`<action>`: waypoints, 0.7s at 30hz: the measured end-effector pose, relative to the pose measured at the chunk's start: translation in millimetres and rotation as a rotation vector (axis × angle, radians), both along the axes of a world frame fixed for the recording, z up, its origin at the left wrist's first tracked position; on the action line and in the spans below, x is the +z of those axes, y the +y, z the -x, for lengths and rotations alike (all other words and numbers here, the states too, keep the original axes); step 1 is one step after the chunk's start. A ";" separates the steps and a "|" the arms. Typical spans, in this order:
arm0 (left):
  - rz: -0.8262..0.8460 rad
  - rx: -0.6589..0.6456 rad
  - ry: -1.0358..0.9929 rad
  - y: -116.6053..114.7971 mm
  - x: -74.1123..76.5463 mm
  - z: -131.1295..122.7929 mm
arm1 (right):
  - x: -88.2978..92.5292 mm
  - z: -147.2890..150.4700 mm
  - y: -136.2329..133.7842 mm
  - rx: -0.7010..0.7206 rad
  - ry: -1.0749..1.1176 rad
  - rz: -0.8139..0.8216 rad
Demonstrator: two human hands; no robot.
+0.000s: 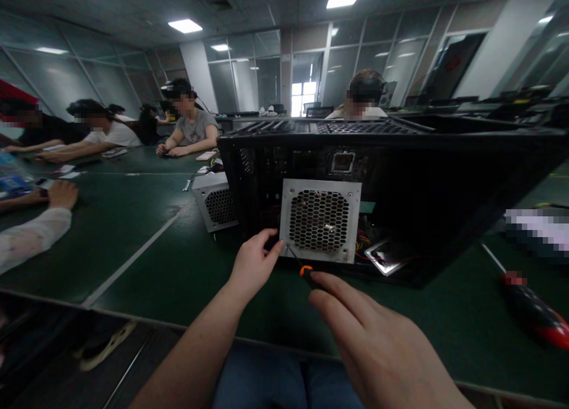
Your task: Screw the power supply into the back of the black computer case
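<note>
A grey power supply (pixel 320 219) with a honeycomb fan grille sits in the open side of a black computer case (pixel 448 207). At its lower left corner, my left hand (pixel 253 264) is closed on the edge, thumb on the front face and index finger at the side. My right hand (pixel 377 332) grips a screwdriver (pixel 306 271) with an orange and black handle. The screwdriver's thin shaft reaches up to the power supply's lower left corner, close to my left thumb. Most of the handle is hidden by my right fingers.
A second power supply (pixel 217 201) stands left of the case. Inside the case lie coloured wires and a shiny metal part (pixel 386 258). A red and black screwdriver (pixel 528 302) lies at the right on the green table (pixel 146 213). Other people sit around, one arm (pixel 40 225) at left.
</note>
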State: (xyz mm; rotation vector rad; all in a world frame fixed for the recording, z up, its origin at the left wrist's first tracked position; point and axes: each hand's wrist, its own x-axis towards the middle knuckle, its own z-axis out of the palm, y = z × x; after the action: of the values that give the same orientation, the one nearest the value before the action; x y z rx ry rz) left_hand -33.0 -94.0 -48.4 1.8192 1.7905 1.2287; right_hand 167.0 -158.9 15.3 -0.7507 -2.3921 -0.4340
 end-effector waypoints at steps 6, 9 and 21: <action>-0.009 0.009 0.013 1.0 0.0 -0.6 | 0.0 1.5 1.6 -0.035 0.051 -0.037; -0.002 0.020 0.022 0.9 0.6 -0.7 | -2.0 3.5 1.7 -0.048 0.059 -0.039; -0.011 0.004 0.006 0.7 0.0 -0.3 | -4.8 4.5 -0.4 -0.041 0.140 0.007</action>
State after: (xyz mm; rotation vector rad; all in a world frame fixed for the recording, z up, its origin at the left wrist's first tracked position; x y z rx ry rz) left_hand -32.7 -93.3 -48.4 1.8279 1.7957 1.2377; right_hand 162.5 -159.3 10.5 -0.8079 -2.2521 -0.3773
